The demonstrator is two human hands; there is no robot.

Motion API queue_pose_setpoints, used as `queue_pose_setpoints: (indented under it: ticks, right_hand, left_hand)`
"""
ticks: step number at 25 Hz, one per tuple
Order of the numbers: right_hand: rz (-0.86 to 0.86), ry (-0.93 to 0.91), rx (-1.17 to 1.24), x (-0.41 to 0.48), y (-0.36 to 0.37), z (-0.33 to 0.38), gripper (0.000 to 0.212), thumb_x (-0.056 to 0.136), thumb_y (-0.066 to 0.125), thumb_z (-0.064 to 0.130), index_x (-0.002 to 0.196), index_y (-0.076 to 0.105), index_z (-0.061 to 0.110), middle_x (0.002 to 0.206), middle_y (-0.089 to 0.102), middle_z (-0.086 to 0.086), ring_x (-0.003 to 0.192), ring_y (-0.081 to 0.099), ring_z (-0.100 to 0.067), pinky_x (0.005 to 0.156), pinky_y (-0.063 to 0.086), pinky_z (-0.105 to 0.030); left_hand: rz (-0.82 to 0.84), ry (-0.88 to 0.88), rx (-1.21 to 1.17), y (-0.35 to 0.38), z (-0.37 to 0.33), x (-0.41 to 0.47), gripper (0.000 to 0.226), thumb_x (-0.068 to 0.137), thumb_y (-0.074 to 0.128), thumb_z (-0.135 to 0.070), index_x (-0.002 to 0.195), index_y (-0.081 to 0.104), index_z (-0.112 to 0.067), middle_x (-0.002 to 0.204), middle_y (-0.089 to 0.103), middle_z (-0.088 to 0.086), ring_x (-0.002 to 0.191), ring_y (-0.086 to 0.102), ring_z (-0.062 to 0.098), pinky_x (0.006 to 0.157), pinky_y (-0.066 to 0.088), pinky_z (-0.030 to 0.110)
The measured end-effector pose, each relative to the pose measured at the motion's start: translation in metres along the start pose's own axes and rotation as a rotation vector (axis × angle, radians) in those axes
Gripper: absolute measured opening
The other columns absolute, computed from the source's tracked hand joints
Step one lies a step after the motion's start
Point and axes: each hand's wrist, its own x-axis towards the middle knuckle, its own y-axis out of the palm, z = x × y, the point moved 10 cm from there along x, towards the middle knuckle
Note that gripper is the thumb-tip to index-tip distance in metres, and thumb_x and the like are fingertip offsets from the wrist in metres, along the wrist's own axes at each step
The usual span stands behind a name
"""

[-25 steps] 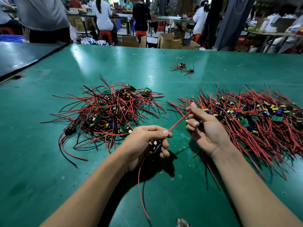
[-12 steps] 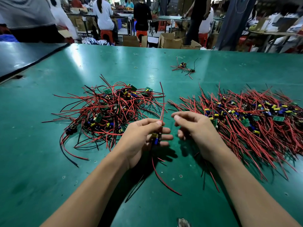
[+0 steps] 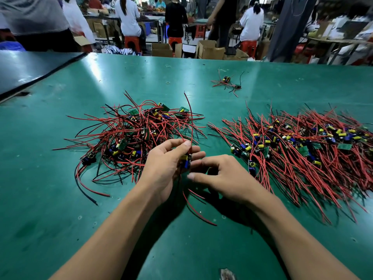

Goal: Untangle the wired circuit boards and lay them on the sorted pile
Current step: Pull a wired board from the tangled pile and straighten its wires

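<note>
The left hand [image 3: 163, 166] clamps thumb and fingers on one board [image 3: 186, 161], its wires [image 3: 191, 122] running away from and back toward the person. The right hand [image 3: 222, 174], loosely curled and seemingly empty, sits just right, nearer the one sorted pile [image 3: 302, 158]. One tangled pile [image 3: 137, 136] lies beyond the left fingers, and one stray cluster [image 3: 227, 82] lies farther off.

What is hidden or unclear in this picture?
Head view, circuit board: mostly covered by the left hand.
Head view, right hand: curled fingers hide whether it holds a wire.
Head view, sorted pile: cut off by the right edge.
Head view, stray boards far back: too small for detail.
</note>
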Motion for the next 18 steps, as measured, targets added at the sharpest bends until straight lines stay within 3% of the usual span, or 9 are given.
queue_pose_setpoints:
  ticks: [2, 6, 8, 10, 13, 16, 18]
  right_hand:
    - [0.001, 0.060, 0.076, 0.002, -0.005, -0.008, 0.009, 0.091, 0.072, 0.023, 0.097, 0.078, 0.018, 0.085, 0.076, -0.001, 0.062, 0.058, -0.003, 0.063, 0.050, -0.026]
    - [-0.041, 0.156, 0.498, 0.001, -0.009, -0.014, 0.029, 0.090, 0.068, 0.038, 0.108, 0.067, 0.016, 0.089, 0.076, -0.003, 0.046, 0.058, -0.017, 0.041, 0.044, -0.023]
    - [-0.162, 0.119, 0.438, 0.000, -0.018, -0.011, 0.024, 0.090, 0.070, 0.039, 0.107, 0.069, 0.022, 0.081, 0.075, 0.000, 0.047, 0.058, -0.013, 0.041, 0.044, -0.024]
    - [-0.302, 0.079, 0.297, 0.000, -0.031, -0.013, 0.012, 0.094, 0.068, 0.032, 0.098, 0.075, 0.023, 0.074, 0.073, 0.008, 0.052, 0.057, -0.003, 0.052, 0.044, -0.018]
    - [-0.419, 0.092, 0.391, -0.002, -0.050, -0.021, 0.012, 0.091, 0.071, 0.034, 0.089, 0.079, 0.024, 0.063, 0.065, 0.007, 0.052, 0.050, -0.007, 0.052, 0.039, -0.016]
    - [-0.322, 0.097, 0.560, 0.000, -0.041, -0.019, 0.027, 0.078, 0.077, 0.042, 0.092, 0.078, 0.019, 0.069, 0.069, 0.005, 0.053, 0.055, -0.006, 0.051, 0.041, -0.013]
    - [-0.269, 0.091, 0.570, 0.001, -0.031, -0.015, 0.022, 0.082, 0.078, 0.029, 0.096, 0.075, 0.012, 0.073, 0.074, -0.001, 0.056, 0.064, -0.005, 0.049, 0.042, -0.010]
  left_hand:
    - [-0.009, -0.012, -0.008, -0.001, -0.001, -0.001, 0.006, 0.091, 0.062, -0.003, 0.096, 0.059, -0.003, 0.085, 0.073, 0.020, 0.073, 0.073, 0.029, 0.061, 0.062, 0.037]
    - [-0.016, -0.020, 0.040, 0.000, 0.000, -0.003, 0.010, 0.084, 0.067, 0.004, 0.094, 0.066, 0.005, 0.080, 0.070, 0.021, 0.065, 0.069, 0.024, 0.060, 0.060, 0.029]
    - [0.010, -0.050, 0.064, 0.004, 0.004, -0.005, 0.007, 0.084, 0.067, 0.004, 0.091, 0.067, 0.006, 0.079, 0.070, 0.022, 0.064, 0.069, 0.024, 0.061, 0.060, 0.028]
    - [0.034, -0.083, 0.053, 0.006, 0.007, -0.005, 0.007, 0.088, 0.063, 0.002, 0.093, 0.065, 0.006, 0.082, 0.070, 0.022, 0.069, 0.071, 0.025, 0.065, 0.061, 0.030]
    - [0.037, -0.109, 0.018, 0.006, 0.009, -0.003, 0.010, 0.096, 0.054, -0.002, 0.099, 0.059, 0.005, 0.092, 0.069, 0.026, 0.079, 0.073, 0.033, 0.072, 0.061, 0.038]
    - [0.056, -0.127, 0.040, 0.008, 0.012, -0.003, 0.010, 0.099, 0.049, -0.005, 0.099, 0.056, 0.003, 0.095, 0.069, 0.027, 0.080, 0.072, 0.033, 0.078, 0.059, 0.043]
    - [0.081, -0.151, 0.062, 0.010, 0.015, -0.004, 0.010, 0.099, 0.049, -0.005, 0.097, 0.057, 0.001, 0.089, 0.067, 0.022, 0.073, 0.071, 0.027, 0.078, 0.059, 0.042]
